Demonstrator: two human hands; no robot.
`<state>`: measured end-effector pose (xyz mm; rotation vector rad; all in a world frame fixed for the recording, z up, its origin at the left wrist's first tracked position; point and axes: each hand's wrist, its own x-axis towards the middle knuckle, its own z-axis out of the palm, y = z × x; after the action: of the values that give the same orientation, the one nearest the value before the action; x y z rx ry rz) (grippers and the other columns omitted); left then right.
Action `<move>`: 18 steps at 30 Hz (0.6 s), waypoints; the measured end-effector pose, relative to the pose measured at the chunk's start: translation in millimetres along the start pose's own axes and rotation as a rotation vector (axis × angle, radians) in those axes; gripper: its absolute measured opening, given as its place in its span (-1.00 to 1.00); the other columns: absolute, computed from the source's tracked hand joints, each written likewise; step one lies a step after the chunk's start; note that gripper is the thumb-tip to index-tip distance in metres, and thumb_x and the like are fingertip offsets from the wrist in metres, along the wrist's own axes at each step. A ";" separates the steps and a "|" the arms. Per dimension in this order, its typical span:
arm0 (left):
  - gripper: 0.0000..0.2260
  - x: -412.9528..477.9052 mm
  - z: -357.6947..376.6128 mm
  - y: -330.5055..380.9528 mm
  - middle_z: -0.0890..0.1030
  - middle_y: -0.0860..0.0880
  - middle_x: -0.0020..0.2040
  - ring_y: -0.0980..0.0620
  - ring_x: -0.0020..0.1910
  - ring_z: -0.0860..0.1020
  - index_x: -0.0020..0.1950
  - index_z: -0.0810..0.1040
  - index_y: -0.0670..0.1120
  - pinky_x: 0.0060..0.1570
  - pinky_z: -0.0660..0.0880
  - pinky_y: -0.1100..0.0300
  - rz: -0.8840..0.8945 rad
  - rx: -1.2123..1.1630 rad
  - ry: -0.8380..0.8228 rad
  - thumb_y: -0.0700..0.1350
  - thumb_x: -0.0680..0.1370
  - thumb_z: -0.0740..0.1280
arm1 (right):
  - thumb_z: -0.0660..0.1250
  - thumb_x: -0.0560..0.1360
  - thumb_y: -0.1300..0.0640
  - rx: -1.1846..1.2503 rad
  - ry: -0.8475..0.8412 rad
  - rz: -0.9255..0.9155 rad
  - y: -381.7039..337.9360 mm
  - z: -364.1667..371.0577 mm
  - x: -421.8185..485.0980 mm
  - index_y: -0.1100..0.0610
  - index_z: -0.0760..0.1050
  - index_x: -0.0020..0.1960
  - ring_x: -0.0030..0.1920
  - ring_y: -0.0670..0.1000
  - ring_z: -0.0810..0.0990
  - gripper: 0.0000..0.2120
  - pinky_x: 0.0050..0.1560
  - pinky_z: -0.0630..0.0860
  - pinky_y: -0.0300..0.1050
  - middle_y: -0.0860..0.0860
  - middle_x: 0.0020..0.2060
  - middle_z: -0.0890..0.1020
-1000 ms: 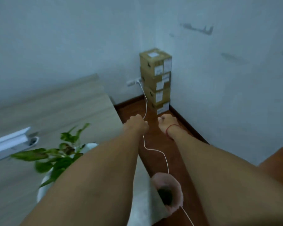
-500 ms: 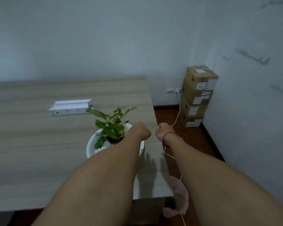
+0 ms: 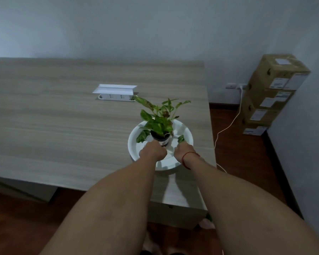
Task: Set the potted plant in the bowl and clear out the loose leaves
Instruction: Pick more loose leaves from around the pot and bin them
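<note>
A small green plant in a black pot stands inside a white bowl near the table's right edge. My left hand reaches into the bowl at the pot's base; its fingers are hidden, so its grip is unclear. My right hand, with a red string at the wrist, is over the bowl's right side and pinches a loose green leaf.
A white power strip box lies on the wooden table behind the bowl. Stacked cardboard boxes stand in the right corner. A white cable runs from the wall socket across the floor. A pink bin peeks out below the table.
The view has swung left from the corner and floor bin back to the table. Both hands moved from beside the table edge into the bowl, and the right hand now holds a leaf.
</note>
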<state>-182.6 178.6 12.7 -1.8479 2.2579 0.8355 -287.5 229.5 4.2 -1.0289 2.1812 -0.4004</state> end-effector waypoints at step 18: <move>-0.32 147.0 19.0 -62.1 -0.03 -0.15 0.57 -0.10 0.57 -0.05 0.59 -0.04 -0.15 0.56 0.05 0.04 0.119 0.218 -0.184 -0.06 0.57 0.22 | 0.09 0.59 0.04 -0.518 -0.135 0.166 -14.5 55.5 96.3 0.14 -0.07 0.57 0.58 0.08 -0.19 -0.38 0.49 -0.34 0.24 0.10 0.57 -0.09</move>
<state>-167.1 52.3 -85.4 -1.4936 2.2580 0.7101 -284.5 146.9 -71.6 -1.0880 2.2750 0.3218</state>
